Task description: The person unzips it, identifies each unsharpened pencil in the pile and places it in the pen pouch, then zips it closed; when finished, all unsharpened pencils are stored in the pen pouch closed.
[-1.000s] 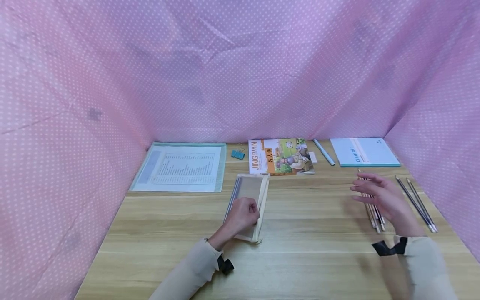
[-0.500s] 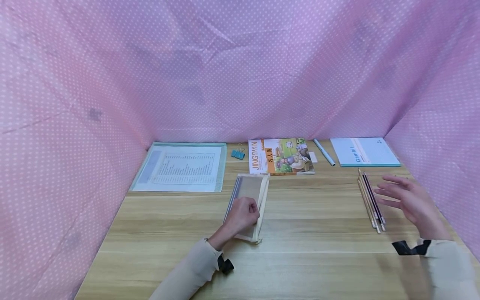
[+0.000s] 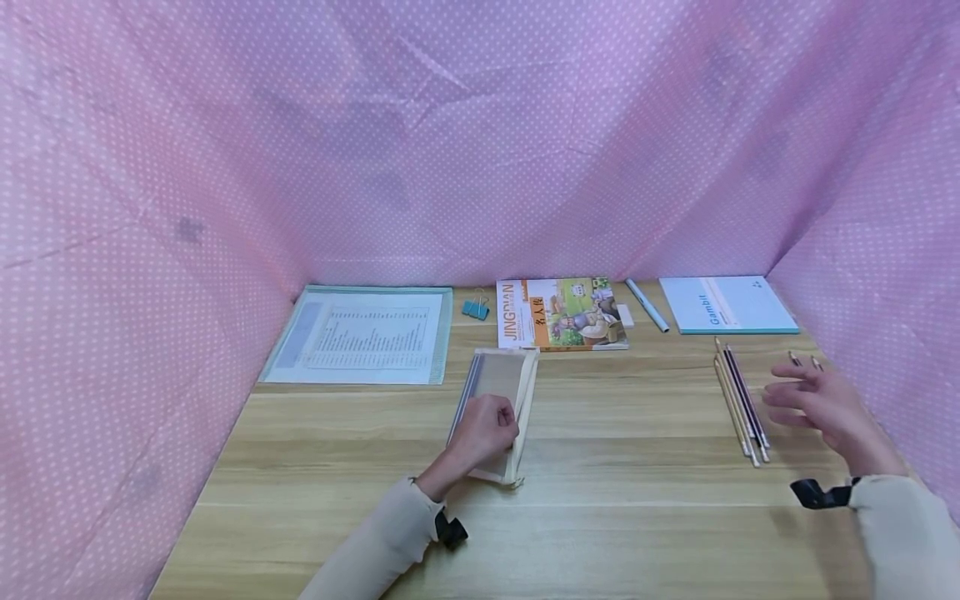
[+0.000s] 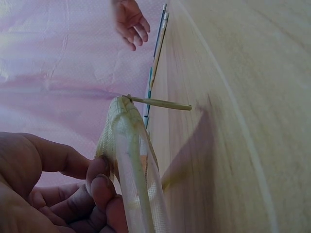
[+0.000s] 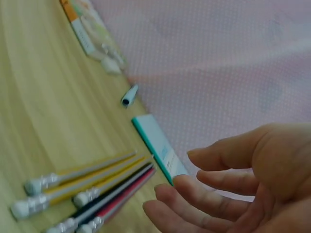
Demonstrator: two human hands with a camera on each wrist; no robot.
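Note:
My left hand [image 3: 486,429] pinches the edge of a see-through zip pencil case [image 3: 501,373] lying in the middle of the table. In the left wrist view, thumb and fingers grip the cream cloth edge of that pencil case [image 4: 138,179], and a zip pull sticks out from its end. At the right, my right hand [image 3: 821,406] hovers with fingers spread and nothing in them. Beneath it lie two dark pencils [image 3: 795,358], mostly hidden, with only their tips showing. To its left is a bundle of several pencils [image 3: 738,404], their white erasers towards me.
Along the back lie a clear document folder with a printed sheet [image 3: 367,333], a teal binder clip [image 3: 476,309], an illustrated book [image 3: 562,314], a white eraser [image 3: 626,315], a light blue pen [image 3: 648,305] and a blue notebook [image 3: 729,305]. Pink dotted cloth [image 3: 480,150] walls the table.
The right hand has moved right, from above the pencil bundle to above the two dark pencils, uncovering the bundle. My left hand and the pencil case stay in place.

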